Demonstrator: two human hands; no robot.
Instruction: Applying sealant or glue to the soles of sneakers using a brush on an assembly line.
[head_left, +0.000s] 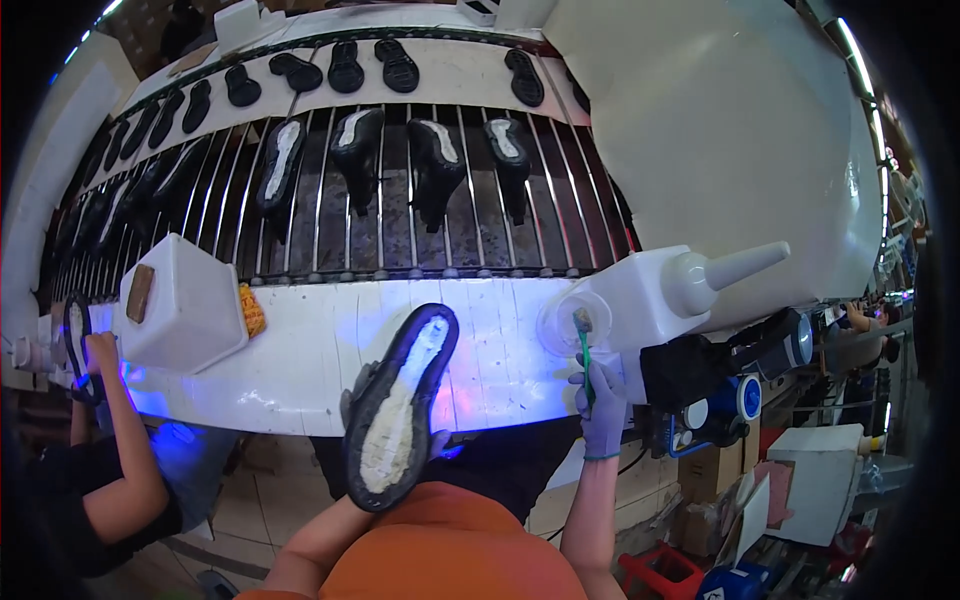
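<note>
As the head view has it, a black shoe point(397, 415) is held underside up over the near edge of the white workbench point(300, 315), in the gloved left hand point(358, 388). Its fingers wrap the shoe from beneath, tips at both sides; the rest of the grip is hidden. Thumb and fingers of the gloved right hand point(604, 408) pinch a green-handled brush point(587, 362), its head inside a white cup point(546, 328).

Brushing looks partway along: the brush is loaded or loading, apart from the shoe, and no outsole is attached to it yet. Whether its pale underside is already coated I cannot tell. Separate outsoles point(397, 66) lie beyond the metal-bar rack point(321, 200), where other shoes point(437, 165) also show bare white bottoms.

The held shoe's long axis slants from lower left to upper right; its narrower end, probably the heel, points away toward the rack, the broader forefoot toward the wearer.
</note>
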